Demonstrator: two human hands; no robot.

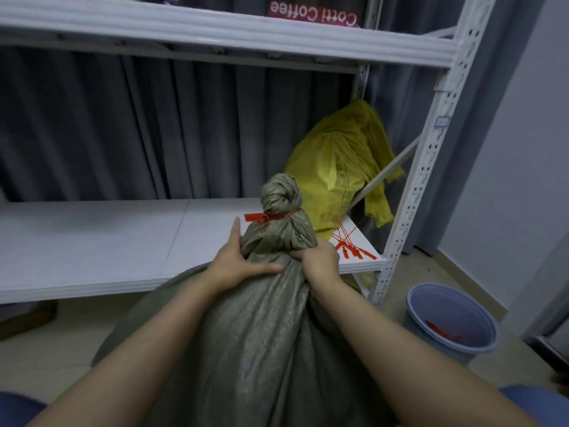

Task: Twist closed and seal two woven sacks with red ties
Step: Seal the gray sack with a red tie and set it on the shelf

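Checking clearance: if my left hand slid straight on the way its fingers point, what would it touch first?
Probably the red tie, its tag jutting from the green sack just above the left hand; depth is unclear.

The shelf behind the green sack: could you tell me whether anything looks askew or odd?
The yellow sack slumps untied against the slanted brace, frayed mouth hanging over it; spare red ties lie tangled at the edge of the shelf.
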